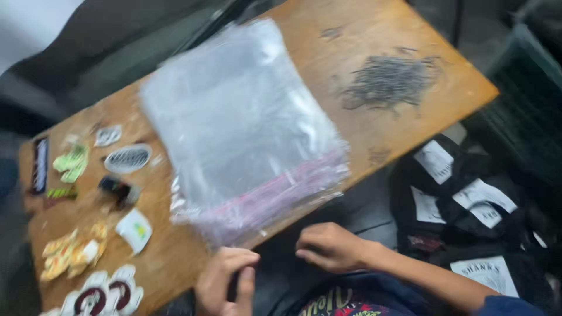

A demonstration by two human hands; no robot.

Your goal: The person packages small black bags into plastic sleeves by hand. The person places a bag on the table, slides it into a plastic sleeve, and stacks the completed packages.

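The picture is blurred by motion. My left hand [225,281] is at the near edge of the wooden table [374,47], with its fingers curled together; the blur hides whether it holds anything. My right hand [331,246] hovers just below the table's edge, fingers bent inward with nothing visible in them. Both hands are close to the near corner of a thick stack of clear plastic zip bags [240,123] with pink seal strips, which lies across the middle of the table.
Several stickers [127,158] of different shapes and colours lie spread on the table's left part. A heap of thin dark fasteners [389,82] sits at the far right. Black garments with white labels [468,205] are piled on the floor at right.
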